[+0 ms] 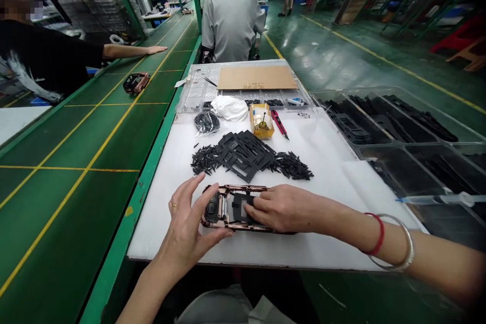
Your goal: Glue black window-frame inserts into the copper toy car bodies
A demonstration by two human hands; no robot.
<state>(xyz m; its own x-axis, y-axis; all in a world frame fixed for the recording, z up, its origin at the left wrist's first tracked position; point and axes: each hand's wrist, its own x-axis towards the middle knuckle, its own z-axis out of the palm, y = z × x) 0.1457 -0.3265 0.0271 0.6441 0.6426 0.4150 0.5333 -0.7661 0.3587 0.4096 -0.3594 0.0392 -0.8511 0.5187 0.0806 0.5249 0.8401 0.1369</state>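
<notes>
A copper-coloured device housing (pixel 224 224) with dark parts inside lies on the white tabletop in front of me. My left hand (pixel 188 220) is around its left end, thumb along the near edge and index finger at the far edge, the other fingers lifted. The fingers of my right hand (pixel 275 207) are curled over the middle and right of the housing, on a flat black frame piece (pixel 238 206) inside it; my fingertips are partly hidden. Just beyond lie a pile of black flat frames (pixel 246 154) and small black slivers (pixel 292 164) on both sides.
A yellow box (pixel 261 121), a red cutter knife (pixel 280 125), a white cloth (pixel 230 108) and a bag (pixel 207 123) stand behind the pile. Divided trays (pixel 402 147) of black parts are at right, with a syringe (pixel 436 199). A conveyor (pixel 94 136) carries another housing (pixel 135 82); co-workers sit nearby.
</notes>
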